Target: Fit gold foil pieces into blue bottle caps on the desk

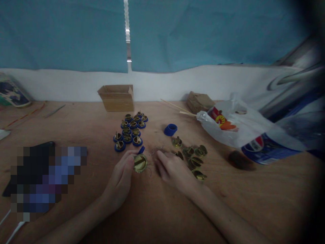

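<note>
My left hand (121, 176) is closed around the edge of a round brass fitting (140, 163), its hollow side with a crossbar facing me. A blue ring (141, 149) shows edge-on just above that fitting, by my left fingertips. My right hand (170, 167) is at the tabletop with its fingers bent together; whatever they pinch, if anything, is hidden. Thin bits of wire (153, 150) lie by its fingertips. Several loose brass fittings (195, 162) lie to the right of that hand. Beyond my left hand stands a group of brass fittings with blue rings (127, 138) around their bases.
A stack of blue rings (170, 129) sits beyond my right hand. An open cardboard box (119, 102) stands against the wall. On the right are a plastic bag (220, 135), a blue-labelled bottle (269, 149) and a brown paper package (199, 102). A dark, partly pixelated device (30, 166) lies left.
</note>
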Demonstrator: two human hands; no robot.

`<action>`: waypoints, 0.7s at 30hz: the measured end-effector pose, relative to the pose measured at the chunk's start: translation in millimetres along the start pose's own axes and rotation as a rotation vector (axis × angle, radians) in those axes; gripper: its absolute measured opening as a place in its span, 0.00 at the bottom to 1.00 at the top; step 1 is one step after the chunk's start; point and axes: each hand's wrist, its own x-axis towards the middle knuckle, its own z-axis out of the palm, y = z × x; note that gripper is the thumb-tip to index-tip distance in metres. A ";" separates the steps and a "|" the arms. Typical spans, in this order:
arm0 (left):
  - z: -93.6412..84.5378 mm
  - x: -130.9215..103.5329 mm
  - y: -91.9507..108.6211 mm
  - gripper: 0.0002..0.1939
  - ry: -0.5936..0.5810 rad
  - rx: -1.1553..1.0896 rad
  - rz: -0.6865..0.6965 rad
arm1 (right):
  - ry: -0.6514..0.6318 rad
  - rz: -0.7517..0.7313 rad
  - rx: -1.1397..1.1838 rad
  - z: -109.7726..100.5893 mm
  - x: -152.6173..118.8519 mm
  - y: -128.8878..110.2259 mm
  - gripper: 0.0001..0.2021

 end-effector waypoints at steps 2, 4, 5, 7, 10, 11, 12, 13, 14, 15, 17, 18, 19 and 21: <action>0.2 0.0 -0.5 0.19 0.006 -0.005 0.001 | 0.046 0.011 0.007 3.6 0.6 0.3 0.05; 0.5 0.0 -1.5 0.19 0.003 -0.015 0.000 | 0.068 0.015 0.014 6.5 2.1 0.3 0.07; 0.6 -0.1 -1.9 0.19 0.002 -0.020 -0.001 | 0.070 0.016 0.016 7.7 3.1 0.4 0.07; 0.8 -0.1 -2.2 0.18 0.005 -0.022 -0.001 | 0.058 0.014 0.015 9.5 4.9 0.5 0.08; 0.9 -0.1 -1.2 0.18 0.001 -0.013 0.004 | 0.032 0.004 0.013 10.8 6.4 0.8 0.07; 0.8 0.0 -0.7 0.18 -0.003 -0.010 0.004 | 0.023 -0.002 0.014 10.7 6.5 0.9 0.07; 0.7 -0.1 -0.2 0.18 -0.007 -0.007 0.004 | 0.013 -0.008 0.014 10.4 6.4 0.9 0.06; 0.5 -0.1 0.1 0.18 -0.009 -0.005 0.003 | 0.005 -0.015 0.015 9.8 6.2 1.0 0.06; 0.3 -0.1 0.4 0.18 -0.009 -0.003 0.004 | -0.002 -0.021 0.015 9.1 6.0 1.0 0.05; 0.1 -0.1 0.6 0.18 -0.009 0.001 0.006 | -0.008 -0.028 0.015 8.2 5.7 1.1 0.05; -0.2 -0.2 1.0 0.18 -0.004 0.009 0.011 | -0.019 -0.038 0.016 6.0 5.3 1.1 0.05; -0.3 -0.2 1.1 0.18 -0.005 0.013 0.012 | -0.024 -0.042 0.017 4.8 5.2 1.1 0.06; -0.4 -0.2 1.3 0.18 -0.009 0.015 0.013 | -0.029 -0.044 0.016 3.6 5.3 1.2 0.06; -0.5 -0.3 1.3 0.18 -0.012 0.012 0.011 | -0.039 -0.047 0.014 1.5 5.3 1.3 0.06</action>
